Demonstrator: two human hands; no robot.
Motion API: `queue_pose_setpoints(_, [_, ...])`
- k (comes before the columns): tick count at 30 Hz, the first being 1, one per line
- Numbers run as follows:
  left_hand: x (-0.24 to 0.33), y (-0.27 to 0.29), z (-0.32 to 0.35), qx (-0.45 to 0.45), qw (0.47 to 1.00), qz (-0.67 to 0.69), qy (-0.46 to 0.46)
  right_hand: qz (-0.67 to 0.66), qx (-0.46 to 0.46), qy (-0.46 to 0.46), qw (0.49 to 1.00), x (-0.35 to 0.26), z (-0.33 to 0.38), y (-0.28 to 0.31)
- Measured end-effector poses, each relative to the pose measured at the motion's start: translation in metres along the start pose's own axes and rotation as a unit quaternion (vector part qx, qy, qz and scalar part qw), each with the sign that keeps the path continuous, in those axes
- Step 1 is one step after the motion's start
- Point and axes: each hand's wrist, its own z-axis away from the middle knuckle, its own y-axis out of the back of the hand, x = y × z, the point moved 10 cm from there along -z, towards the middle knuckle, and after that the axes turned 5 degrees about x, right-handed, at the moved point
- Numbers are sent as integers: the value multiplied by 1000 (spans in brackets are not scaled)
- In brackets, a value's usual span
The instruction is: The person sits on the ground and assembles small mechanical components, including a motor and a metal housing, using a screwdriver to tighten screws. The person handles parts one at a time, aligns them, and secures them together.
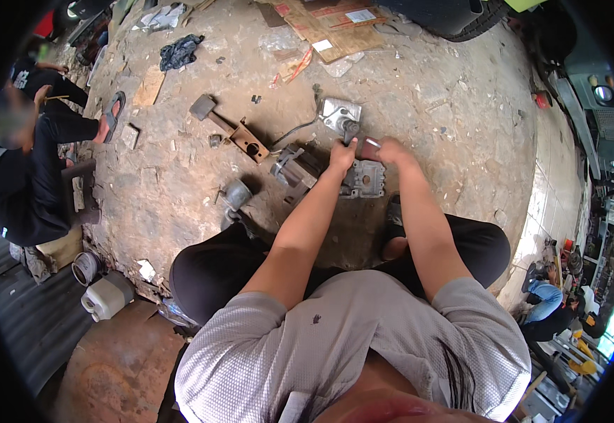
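Observation:
Both my arms reach forward over the dirty floor. The fingers of my left hand point(342, 155) are closed round a dark metal part point(350, 130) with a rounded end. Close beside it, my right hand point(393, 150) grips a flat reddish-brown piece point(369, 147); its exact kind is unclear. Just beyond my hands lies a silver metal plate with a raised fitting point(338, 115). Nearer me, partly behind my left wrist, rests a grey cast metal housing point(369, 179). A motor-like metal part point(294, 169) sits to the left of my left forearm.
Left of my hands lie a rusty bracket point(249, 143) and a metal cup-shaped part point(236, 194). Cardboard point(335, 32) and a black plastic bag point(181, 52) lie farther off. Another person point(35, 176) sits at left near a white jerrycan point(109, 296). A tyre point(472, 25) stands at the far side.

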Motion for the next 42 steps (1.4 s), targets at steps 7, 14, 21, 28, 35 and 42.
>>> queue_pose_setpoints(7, [38,9,33,8,992,-109,-62,-131,195,-16,972,-10,-4,121])
queue_pose_setpoints(14, [31,17,29,12,987,-157,-29,-135,129,53,981,-60,11,136])
queue_pose_setpoints(21, [38,26,28,23,986,-159,-42,-261,142,16,955,-53,45,103])
queue_pose_setpoints(28, [33,59,43,154,985,22,-76,-280,101,35,954,-52,66,75])
queue_pose_setpoints(35, [-5,79,81,124,964,-229,-50,-375,145,45,914,-58,88,77])
queue_pose_setpoints(42, [1,68,95,8,977,-207,-59,-397,151,45,904,-48,80,48])
